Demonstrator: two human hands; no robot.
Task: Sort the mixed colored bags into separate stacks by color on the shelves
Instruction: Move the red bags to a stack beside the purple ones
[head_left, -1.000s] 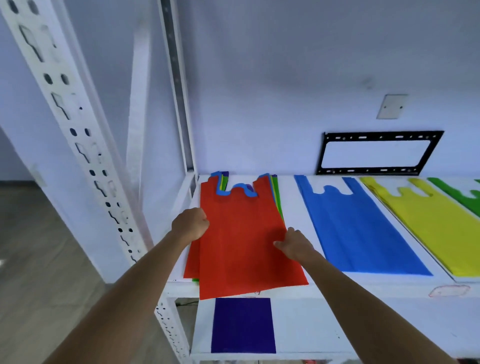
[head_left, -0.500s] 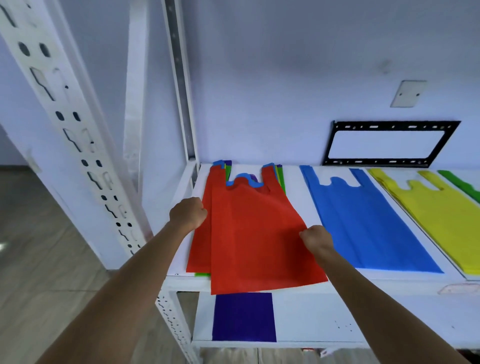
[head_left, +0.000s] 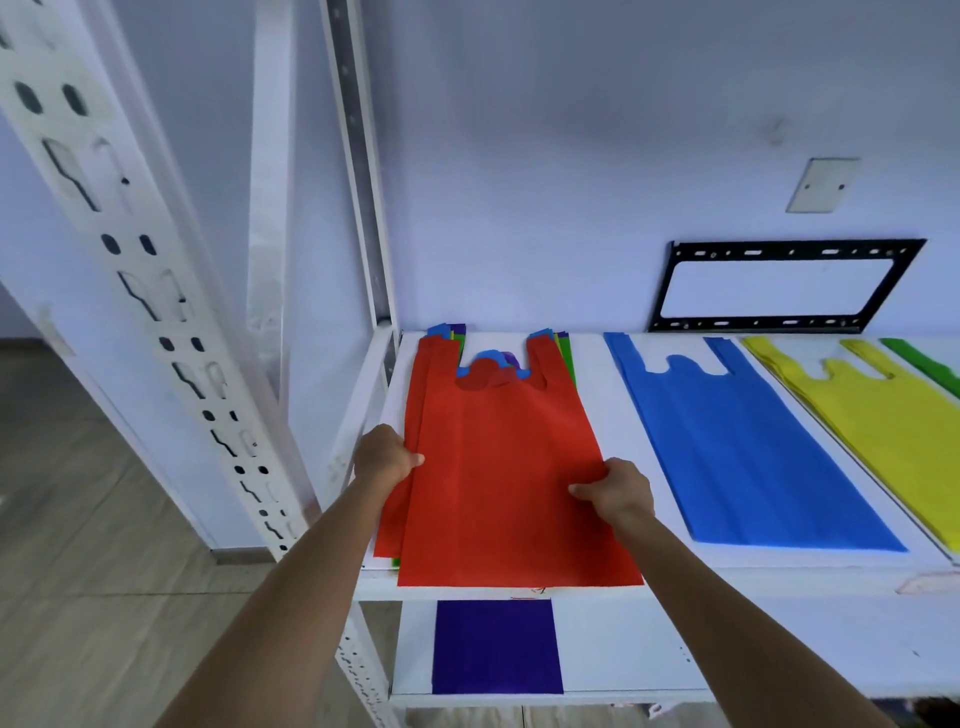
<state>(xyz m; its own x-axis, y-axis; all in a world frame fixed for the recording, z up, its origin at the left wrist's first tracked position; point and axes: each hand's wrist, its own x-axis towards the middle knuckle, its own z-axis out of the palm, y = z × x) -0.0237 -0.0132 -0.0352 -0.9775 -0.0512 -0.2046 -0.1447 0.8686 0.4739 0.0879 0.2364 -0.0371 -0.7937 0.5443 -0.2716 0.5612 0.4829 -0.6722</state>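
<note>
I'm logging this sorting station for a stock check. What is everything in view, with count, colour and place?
top red bag: one, red, on the mixed stack, pinched at both side edges
mixed stack: one pile, red, blue, green and purple edges showing, left end of upper shelf
blue bags: one stack, blue, right of the mixed stack
yellow bags: one stack, yellow, right of the blue
green bag: green, far right, mostly cut off
purple bag: purple, lower shelf
upper shelf: white
shelf upright: white, perforated, left
wall bracket: one, black, on wall
wall plate: one, pale, above the bracket
left hand: grips the red bag's left edge
right hand: grips its right edge
</note>
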